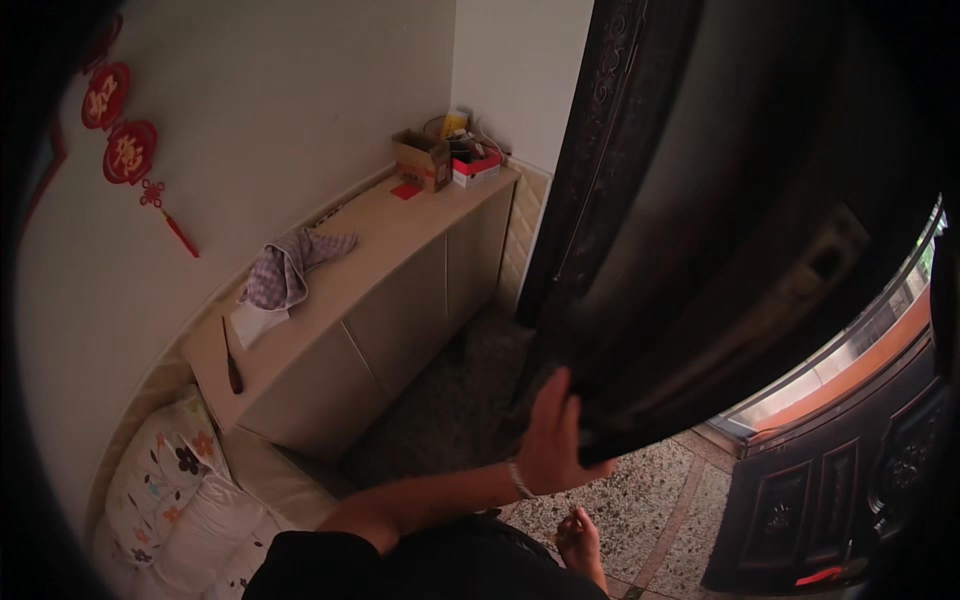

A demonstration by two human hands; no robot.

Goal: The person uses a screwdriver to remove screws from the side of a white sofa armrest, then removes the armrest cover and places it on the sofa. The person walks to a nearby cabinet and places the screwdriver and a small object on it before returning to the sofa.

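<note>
My left hand (552, 435) reaches across from the lower left, a pale bracelet on its wrist. It lies against the lower edge of a large dark door leaf (690, 300), its fingers stretched up along the surface and its thumb apart. In the upper part of the leaf is a metal lock plate (830, 255) with a dark opening. Below, near my body, my right hand (580, 540) is closed, its fingers curled in. Whatever they hold, if anything, is too small to make out.
At left stands a low cabinet (385, 260) bearing a screwdriver (231, 360), a checked cloth (283, 268), a cardboard box (422, 160) and a red-and-white box (476, 168). A flowered cushion (180, 480) lies before it. Another carved dark door panel (820, 500) stands at lower right, above speckled floor (650, 500).
</note>
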